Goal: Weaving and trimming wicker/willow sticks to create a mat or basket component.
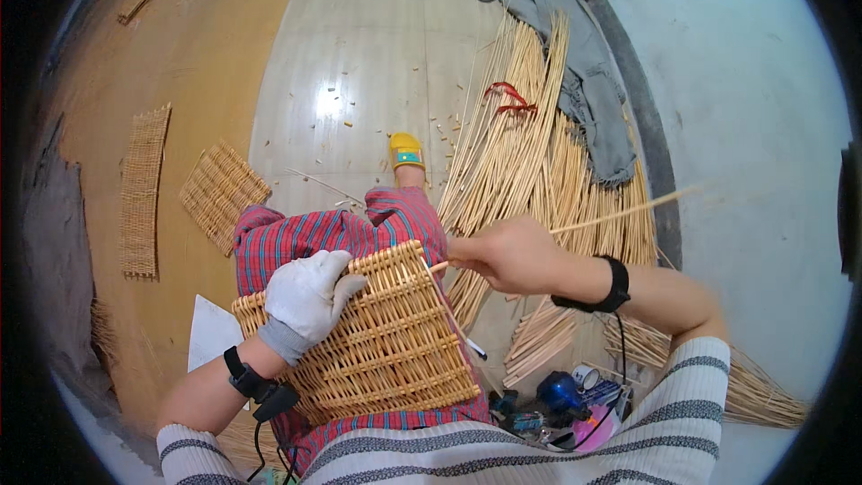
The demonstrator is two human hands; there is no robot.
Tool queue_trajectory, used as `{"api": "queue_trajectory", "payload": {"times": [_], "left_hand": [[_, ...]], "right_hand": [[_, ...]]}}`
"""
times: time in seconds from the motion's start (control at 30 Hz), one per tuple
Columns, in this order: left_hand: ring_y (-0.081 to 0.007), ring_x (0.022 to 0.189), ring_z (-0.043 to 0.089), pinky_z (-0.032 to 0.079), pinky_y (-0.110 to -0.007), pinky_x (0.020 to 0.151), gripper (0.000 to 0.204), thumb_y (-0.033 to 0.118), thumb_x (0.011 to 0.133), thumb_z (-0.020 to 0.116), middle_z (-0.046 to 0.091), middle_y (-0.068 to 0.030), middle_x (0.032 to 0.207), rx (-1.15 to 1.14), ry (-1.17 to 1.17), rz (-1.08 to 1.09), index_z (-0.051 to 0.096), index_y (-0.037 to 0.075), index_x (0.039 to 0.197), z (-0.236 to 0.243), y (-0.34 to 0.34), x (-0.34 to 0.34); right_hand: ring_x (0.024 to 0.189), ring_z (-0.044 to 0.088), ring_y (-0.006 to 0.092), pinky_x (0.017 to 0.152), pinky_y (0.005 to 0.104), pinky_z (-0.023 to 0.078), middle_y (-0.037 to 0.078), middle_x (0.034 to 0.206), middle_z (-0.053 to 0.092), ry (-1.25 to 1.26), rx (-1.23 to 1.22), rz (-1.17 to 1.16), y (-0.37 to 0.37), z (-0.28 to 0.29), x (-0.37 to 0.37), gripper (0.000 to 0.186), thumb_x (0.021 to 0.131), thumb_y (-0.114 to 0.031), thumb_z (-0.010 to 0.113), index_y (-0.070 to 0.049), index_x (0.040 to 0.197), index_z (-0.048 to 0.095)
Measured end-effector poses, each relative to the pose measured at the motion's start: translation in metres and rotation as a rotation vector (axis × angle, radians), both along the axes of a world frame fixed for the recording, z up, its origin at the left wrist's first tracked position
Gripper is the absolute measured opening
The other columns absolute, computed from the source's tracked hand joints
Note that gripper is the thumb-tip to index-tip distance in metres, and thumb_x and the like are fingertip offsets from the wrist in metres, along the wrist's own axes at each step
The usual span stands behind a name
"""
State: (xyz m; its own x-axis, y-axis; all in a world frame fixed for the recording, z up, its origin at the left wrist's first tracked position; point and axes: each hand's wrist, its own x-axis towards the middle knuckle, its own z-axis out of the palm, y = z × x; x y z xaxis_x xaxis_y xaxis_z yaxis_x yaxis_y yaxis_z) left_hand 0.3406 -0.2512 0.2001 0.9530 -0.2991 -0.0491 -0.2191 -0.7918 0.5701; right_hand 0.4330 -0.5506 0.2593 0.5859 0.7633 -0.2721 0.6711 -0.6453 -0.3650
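Note:
A woven wicker panel [386,341] lies tilted across my lap, its upright ribs crossed by rows of thin rods. My left hand [305,301], in a white glove, grips the panel near its upper left edge. The thumb shows on the front, and the other fingers are partly hidden. Beside the panel's upper right corner, my bare right hand [512,254] is closed around a long, pale wicker rod [620,213]. One end of the rod pokes out at the panel's edge. The other stretches away to the right, blurred at its tip.
A large heap of loose rods [539,153], with red ties and a grey cloth [593,81] over it, lies ahead to the right. Two more woven panels, one long [144,193] and one squarer [223,193], lie at left. Tools and a blue rounded object [561,392] sit at lower right.

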Motion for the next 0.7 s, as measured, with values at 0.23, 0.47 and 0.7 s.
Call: {"api": "queue_trajectory", "payload": {"times": [0.23, 0.47, 0.7], "left_hand": [[-0.0358, 0.075, 0.064, 0.049, -0.046, 0.066, 0.029, 0.029, 0.091, 0.068, 0.063, -0.0135, 0.084, -0.033, -0.035, -0.01, 0.061, 0.006, 0.108, 0.002, 0.001, 0.003], [-0.0336, 0.066, 0.062, 0.048, -0.045, 0.058, 0.028, 0.033, 0.091, 0.07, 0.059, -0.0117, 0.073, -0.062, -0.162, 0.014, 0.059, 0.008, 0.097, 0.002, 0.001, 0.003], [-0.0352, 0.073, 0.063, 0.049, -0.045, 0.064, 0.027, 0.024, 0.09, 0.068, 0.061, -0.0131, 0.08, -0.023, -0.02, -0.019, 0.06, 0.006, 0.109, 0.002, 0.003, 0.004]], "right_hand": [[0.064, 0.063, 0.027, 0.054, 0.0424, 0.047, 0.006, 0.068, 0.057, -0.205, 0.175, -0.166, -0.005, -0.015, -0.039, 0.009, 0.087, -0.023, 0.068, -0.019, 0.096, 0.068], [0.062, 0.061, 0.0262, 0.05, 0.0389, 0.043, 0.007, 0.065, 0.055, -0.213, 0.31, -0.001, -0.012, -0.028, -0.021, 0.012, 0.09, -0.026, 0.068, -0.017, 0.099, 0.067], [0.06, 0.063, 0.0289, 0.046, 0.0428, 0.045, 0.008, 0.072, 0.063, -0.066, 0.132, 0.114, 0.014, -0.014, -0.016, 0.019, 0.093, -0.027, 0.064, -0.012, 0.084, 0.055]]}}
